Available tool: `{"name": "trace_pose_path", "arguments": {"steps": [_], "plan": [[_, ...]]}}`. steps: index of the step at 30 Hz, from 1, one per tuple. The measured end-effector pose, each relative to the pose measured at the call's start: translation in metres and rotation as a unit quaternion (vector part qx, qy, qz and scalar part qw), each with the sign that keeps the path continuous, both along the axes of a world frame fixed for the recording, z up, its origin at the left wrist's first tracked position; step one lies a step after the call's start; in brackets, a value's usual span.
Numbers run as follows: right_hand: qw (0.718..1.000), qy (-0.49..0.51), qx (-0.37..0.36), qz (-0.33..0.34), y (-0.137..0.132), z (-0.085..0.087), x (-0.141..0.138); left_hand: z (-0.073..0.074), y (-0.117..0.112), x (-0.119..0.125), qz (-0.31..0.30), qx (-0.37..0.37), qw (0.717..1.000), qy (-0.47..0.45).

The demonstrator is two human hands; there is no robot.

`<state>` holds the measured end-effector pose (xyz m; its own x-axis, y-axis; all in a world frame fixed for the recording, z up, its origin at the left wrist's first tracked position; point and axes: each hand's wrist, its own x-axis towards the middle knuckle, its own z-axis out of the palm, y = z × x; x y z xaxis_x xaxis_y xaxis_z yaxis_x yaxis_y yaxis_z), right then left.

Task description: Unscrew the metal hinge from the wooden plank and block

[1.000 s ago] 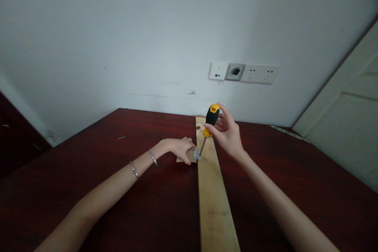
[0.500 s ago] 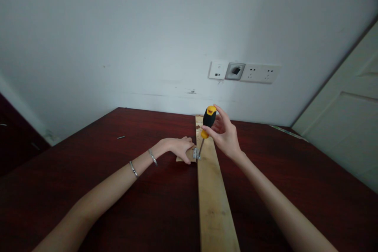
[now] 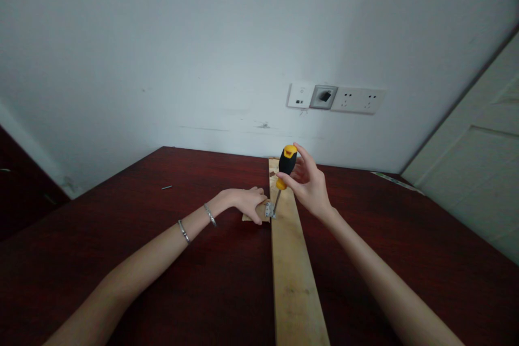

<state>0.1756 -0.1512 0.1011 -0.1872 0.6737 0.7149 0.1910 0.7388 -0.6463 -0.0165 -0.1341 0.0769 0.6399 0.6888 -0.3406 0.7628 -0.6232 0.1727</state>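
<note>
Two bare forearms reached away from the camera over a dark red table (image 3: 121,259). A pale plank (image 3: 294,281) ran from the near edge toward the wall. The left hand (image 3: 245,203) held a small block (image 3: 248,218) down, fingers curled over it, against the plank's left edge and touching a metal hinge (image 3: 268,210). The right hand (image 3: 310,186) gripped a black-and-yellow screwdriver (image 3: 287,165), its tip on the hinge. Within the last second the handle had shifted slightly left, which read as a turn in progress; the left hand had not moved. Sockets (image 3: 336,98) sat on the wall behind.
</note>
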Motion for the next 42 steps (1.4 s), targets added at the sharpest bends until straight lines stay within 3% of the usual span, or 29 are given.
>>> {"name": "trace_pose_path", "arguments": {"steps": [25,31,42], "plan": [[1.0,-0.006,-0.016,0.017,0.009,-0.004,0.004,-0.004,0.002,0.0,-0.011,0.01,1.0,0.008],[0.997,-0.054,0.055,-0.018,-0.002,0.009,0.004,-0.006,0.004,-0.001,-0.014,0.013,1.0,0.004],[0.977,-0.154,0.149,-0.019,-0.018,0.029,0.004,-0.008,0.004,-0.001,-0.014,0.011,1.0,0.005]]}}
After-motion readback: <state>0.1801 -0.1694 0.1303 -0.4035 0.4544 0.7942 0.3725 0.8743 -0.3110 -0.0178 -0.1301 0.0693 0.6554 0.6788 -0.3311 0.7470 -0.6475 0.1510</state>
